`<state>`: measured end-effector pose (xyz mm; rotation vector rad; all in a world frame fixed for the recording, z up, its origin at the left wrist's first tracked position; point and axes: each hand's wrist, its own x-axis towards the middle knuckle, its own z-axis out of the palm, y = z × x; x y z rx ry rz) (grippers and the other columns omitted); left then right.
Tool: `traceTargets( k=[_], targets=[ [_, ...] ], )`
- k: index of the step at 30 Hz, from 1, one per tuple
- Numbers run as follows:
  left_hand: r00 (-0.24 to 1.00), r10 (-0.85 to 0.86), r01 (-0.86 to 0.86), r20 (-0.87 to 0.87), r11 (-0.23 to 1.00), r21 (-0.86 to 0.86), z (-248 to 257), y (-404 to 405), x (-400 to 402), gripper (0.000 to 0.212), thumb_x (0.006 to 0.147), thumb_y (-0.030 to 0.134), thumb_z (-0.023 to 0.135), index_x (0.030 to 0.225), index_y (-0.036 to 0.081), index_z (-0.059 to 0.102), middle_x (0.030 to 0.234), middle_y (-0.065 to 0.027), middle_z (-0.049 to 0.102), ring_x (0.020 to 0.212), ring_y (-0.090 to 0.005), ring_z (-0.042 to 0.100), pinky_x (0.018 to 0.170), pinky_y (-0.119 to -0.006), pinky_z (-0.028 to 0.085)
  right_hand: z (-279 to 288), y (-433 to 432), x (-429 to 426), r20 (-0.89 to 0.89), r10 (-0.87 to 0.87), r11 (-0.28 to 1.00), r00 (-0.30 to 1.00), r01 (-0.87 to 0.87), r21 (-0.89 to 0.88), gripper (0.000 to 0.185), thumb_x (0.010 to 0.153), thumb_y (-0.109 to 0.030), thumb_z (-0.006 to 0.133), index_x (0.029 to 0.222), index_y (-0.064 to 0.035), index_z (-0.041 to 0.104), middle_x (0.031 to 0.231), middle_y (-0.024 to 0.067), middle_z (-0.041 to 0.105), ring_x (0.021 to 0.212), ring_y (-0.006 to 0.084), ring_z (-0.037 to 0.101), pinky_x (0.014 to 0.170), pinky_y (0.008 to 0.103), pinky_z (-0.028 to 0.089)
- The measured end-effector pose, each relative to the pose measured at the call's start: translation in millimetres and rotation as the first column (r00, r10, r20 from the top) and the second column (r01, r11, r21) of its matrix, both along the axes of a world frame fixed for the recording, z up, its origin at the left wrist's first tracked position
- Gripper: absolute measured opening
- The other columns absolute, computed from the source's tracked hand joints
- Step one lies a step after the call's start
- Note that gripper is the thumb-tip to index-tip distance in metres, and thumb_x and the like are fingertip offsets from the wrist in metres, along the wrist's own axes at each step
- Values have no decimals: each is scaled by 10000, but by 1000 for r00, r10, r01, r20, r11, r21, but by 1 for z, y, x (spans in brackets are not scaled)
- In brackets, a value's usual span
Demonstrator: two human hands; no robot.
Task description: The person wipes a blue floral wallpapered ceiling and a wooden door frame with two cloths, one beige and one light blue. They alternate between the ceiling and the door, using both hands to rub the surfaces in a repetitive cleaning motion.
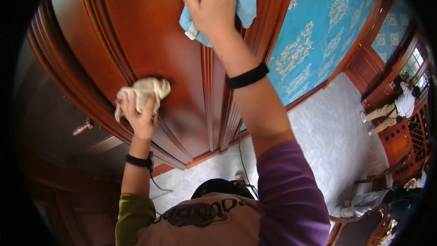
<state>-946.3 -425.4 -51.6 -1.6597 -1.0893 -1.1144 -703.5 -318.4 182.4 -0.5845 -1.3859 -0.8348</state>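
My left hand (140,112) grips a bunched cream cloth (150,89) against the moulding of a reddish-brown wood panel (150,34). Higher up, my right hand (216,5) has its fingers spread over a light blue cloth (247,1) with a white tag hanging from its edge. That cloth lies over the panel's right-hand moulding, near the top of the view. The tips of my right fingers are cut off by the picture's edge. Black bands circle both my wrists.
Left of the panel is a dark door with a metal handle (83,127). Blue floral wallpaper (307,41) covers the wall at right. A black cable (241,150) runs down to the grey tiled floor (307,136). One person (404,100) stands by a window; a carved wooden chair (362,227) is at lower right.
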Motion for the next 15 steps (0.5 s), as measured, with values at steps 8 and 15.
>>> traceTargets(
  k=[8, 15],
  targets=[
    [941, -127, -184, -313, 584, -791, -136, -32, -17, 356, 828, 175, 589, 1168, 258, 650, 1402, -56, 491, 1326, -267, 426, 997, -506, 383, -260, -53, 34, 195, 246, 698, 950, -33, -716, 700, 744, -121, 775, 1398, -148, 525, 1549, 238, 266, 1368, 445, 352, 1090, 504, 349],
    [936, -285, 284, 208, 259, -923, -178, -53, 2, 294, 796, 169, 623, 1078, 198, 702, 1268, -89, 524, 1250, -307, 461, 1120, -496, 306, -257, -63, 122, -42, 354, 670, 934, -285, -686, 754, 713, 68, 619, 1428, -136, 495, 1550, 215, 267, 1409, 419, 298, 1152, 492, 285]
  ],
)
